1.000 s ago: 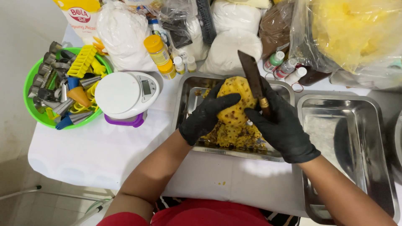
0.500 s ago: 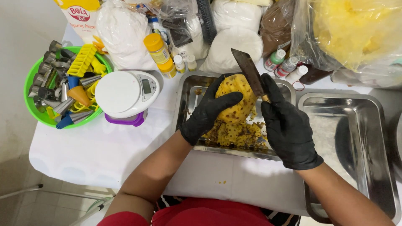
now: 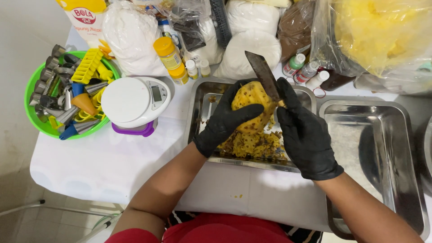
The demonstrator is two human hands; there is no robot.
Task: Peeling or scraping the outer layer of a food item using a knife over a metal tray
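Note:
My left hand [image 3: 225, 121], in a black glove, grips a peeled yellow pineapple [image 3: 252, 101] with dark eyes and holds it over a steel tray [image 3: 200, 108]. My right hand [image 3: 306, 135], also gloved in black, holds a knife [image 3: 263, 76] whose dark blade rests against the fruit's upper right side, tip pointing away from me. Peel and eye scraps [image 3: 254, 144] lie heaped in the tray under the fruit.
A second steel tray [image 3: 396, 166] sits to the right. A white kitchen scale [image 3: 135, 101] and a green bowl [image 3: 38, 121] of metal and plastic cutters stand at left. Bags of white powder, small bottles and a bag of yellow fruit pulp [image 3: 378, 31] line the back.
Both hands have lifted the pineapple slightly and turned it. The knife blade has shifted left and up along the fruit's right side.

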